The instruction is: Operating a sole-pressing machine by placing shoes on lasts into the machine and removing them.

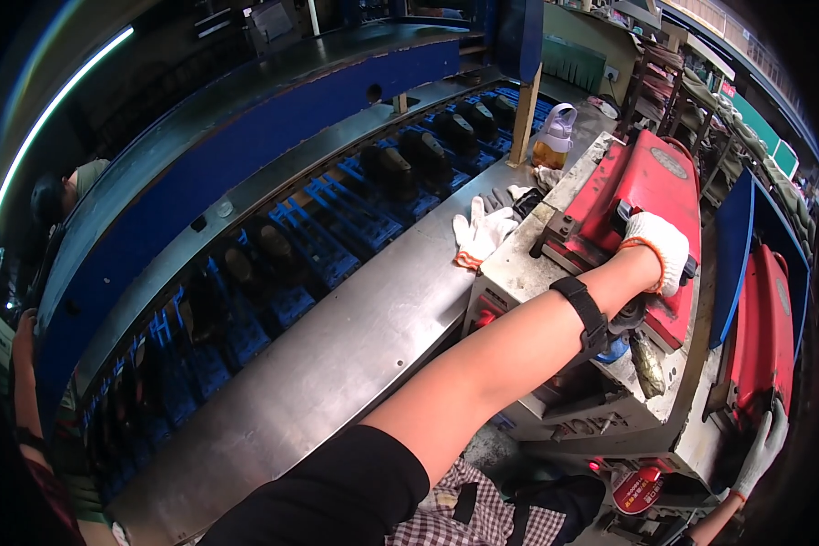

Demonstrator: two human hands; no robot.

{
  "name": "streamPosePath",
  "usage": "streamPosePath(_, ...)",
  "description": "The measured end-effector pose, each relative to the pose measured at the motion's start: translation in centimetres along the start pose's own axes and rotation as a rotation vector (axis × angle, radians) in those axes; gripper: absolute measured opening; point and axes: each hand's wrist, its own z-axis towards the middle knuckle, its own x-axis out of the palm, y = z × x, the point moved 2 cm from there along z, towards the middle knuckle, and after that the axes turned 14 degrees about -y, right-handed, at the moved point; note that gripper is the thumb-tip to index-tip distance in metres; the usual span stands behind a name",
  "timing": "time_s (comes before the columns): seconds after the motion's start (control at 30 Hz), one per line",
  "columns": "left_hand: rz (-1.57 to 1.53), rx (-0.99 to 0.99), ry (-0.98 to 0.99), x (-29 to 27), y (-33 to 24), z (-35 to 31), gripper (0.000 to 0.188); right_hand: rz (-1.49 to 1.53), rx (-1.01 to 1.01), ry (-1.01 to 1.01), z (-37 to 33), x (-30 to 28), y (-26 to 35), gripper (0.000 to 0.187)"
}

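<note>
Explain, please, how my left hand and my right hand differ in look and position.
Your left hand is gloved in bright white; your right hand looks greyer. The left hand is on the nearer red cover, the right hand at the far-right red cover. The left hand looks bunched, the right hand stretched out. Both are gloved.

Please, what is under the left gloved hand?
The left gloved hand is over the left red machine cover; a dark part shows beside the hand. What lies directly beneath is hidden.
</note>
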Motion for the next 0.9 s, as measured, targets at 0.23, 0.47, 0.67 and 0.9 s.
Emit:
streamPosePath(0.23,0.290,-0.130,0.012,-9.3,3.9,-3.5,0.031,0.253,-0.066,-0.021,3.2,8.3,7.6,0.036)
streamPosePath(0.47,0.326,-0.126,0.081,-7.9,4.5,-2.8,0.030,0.249,-0.057,-0.010,3.1,7.8,7.3,0.036)
streamPosePath(0.67,0.326,-0.121,0.083,-8.7,3.9,-3.0,0.029,0.224,-0.072,-0.039,3.0,8.0,6.9,0.036)
streamPosePath(0.9,0.334,-0.136,0.098,-9.0,3.6,-3.3,0.029,0.230,-0.065,-0.022,3.0,7.7,7.3,0.035)
